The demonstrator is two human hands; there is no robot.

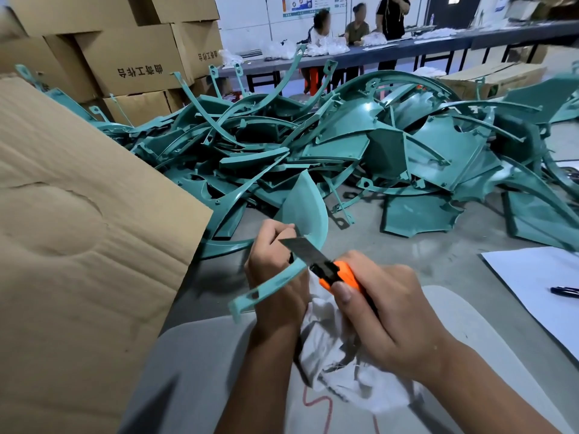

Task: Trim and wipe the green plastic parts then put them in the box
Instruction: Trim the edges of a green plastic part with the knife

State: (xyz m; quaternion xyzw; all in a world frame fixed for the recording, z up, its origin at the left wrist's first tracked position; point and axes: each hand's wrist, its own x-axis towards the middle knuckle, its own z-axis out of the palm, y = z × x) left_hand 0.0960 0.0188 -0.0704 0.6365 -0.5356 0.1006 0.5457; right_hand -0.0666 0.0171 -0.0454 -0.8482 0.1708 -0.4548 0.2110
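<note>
My left hand grips a curved green plastic part with a fan-shaped top and a thin arm reaching down-left. My right hand holds an orange utility knife; its extended blade lies against the part's edge just by my left fingers. A white cloth lies bunched on my lap under both hands. A big heap of green plastic parts covers the floor ahead. The open cardboard box's flap stands at my left.
Stacked cartons rise at the back left. A white sheet with a pen lies on the floor at right. Three people are at a long table far behind the heap.
</note>
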